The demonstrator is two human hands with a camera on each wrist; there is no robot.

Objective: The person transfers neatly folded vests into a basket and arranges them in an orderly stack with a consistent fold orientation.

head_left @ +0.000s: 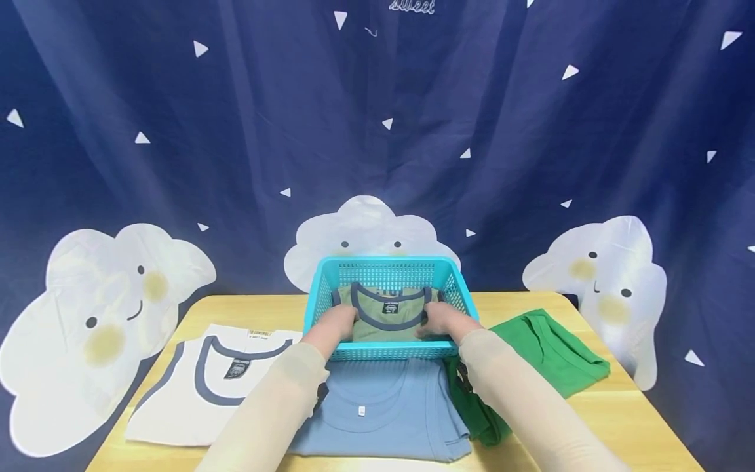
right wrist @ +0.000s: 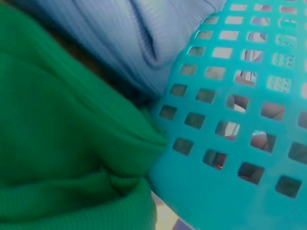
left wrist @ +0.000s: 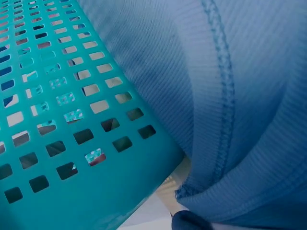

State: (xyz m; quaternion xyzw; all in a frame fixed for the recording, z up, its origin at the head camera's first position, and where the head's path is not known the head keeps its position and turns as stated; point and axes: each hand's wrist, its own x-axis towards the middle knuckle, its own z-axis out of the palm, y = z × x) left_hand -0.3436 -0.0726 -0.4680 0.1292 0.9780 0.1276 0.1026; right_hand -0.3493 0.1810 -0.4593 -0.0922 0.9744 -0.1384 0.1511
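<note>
Inside a turquoise plastic basket (head_left: 386, 352) lies a folded olive-green shirt (head_left: 368, 311) with dark navy neck trim and a black label. My left hand (head_left: 337, 322) reaches over the basket's near rim and grips the shirt's left side; its fingertips are partly hidden. At the right side, my right hand (head_left: 441, 319) pinches the same shirt, thumb toward the near rim. Neither hand shows in the wrist views. There, the perforated basket wall (left wrist: 91, 108) stands beside blue ribbed cloth (left wrist: 158, 62), and the basket (right wrist: 216, 158) also borders green cloth (right wrist: 72, 120).
A folded blue shirt (head_left: 377, 419) lies before the basket. To its left is a white shirt (head_left: 171, 406) with grey-blue trim; to the right, a green shirt (head_left: 554, 354). All rest on a wooden table (head_left: 619, 419), with a navy cloud-patterned curtain (head_left: 377, 157) behind.
</note>
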